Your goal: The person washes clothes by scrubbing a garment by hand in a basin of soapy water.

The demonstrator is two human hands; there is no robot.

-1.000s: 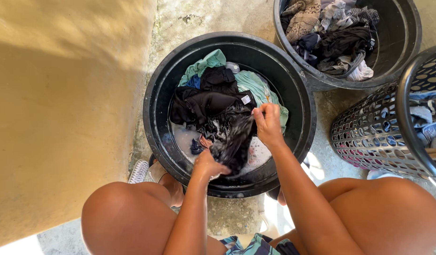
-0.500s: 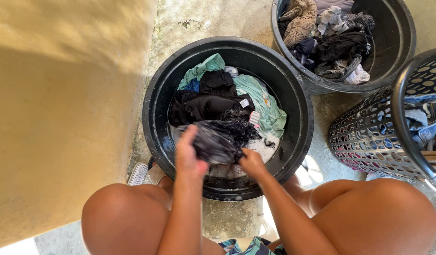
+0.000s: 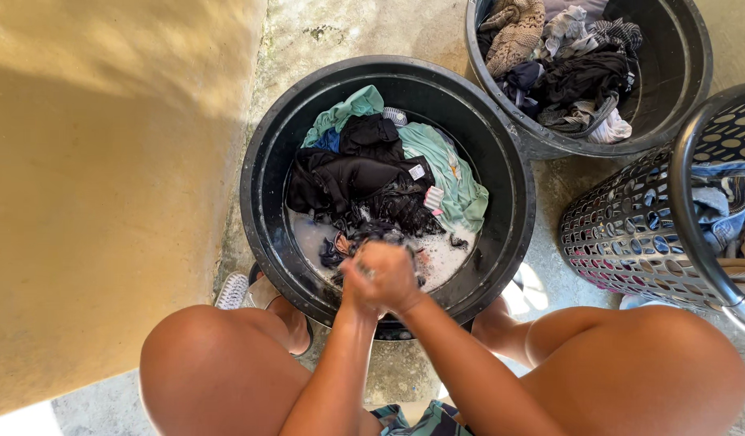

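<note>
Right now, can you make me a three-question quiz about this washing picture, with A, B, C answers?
1. Where are the two hands?
A. Pressed together over the soapy water at the near side of the black tub
B. Inside the mesh basket
C. Flat on the floor

2. How many black round tubs with clothes can you see?
A. One
B. Two
C. Four

3. What is the water in the near tub like?
A. Clear and still
B. Frozen
C. Cloudy with white suds

Answers:
1. A: the left hand and right hand are clasped together around a dark wet cloth, above the water of the black tub.
2. B: besides that tub, a second black tub sits at the top right; the mesh basket beside it is a different kind.
3. C: the soapy water looks pale and foamy.
</note>
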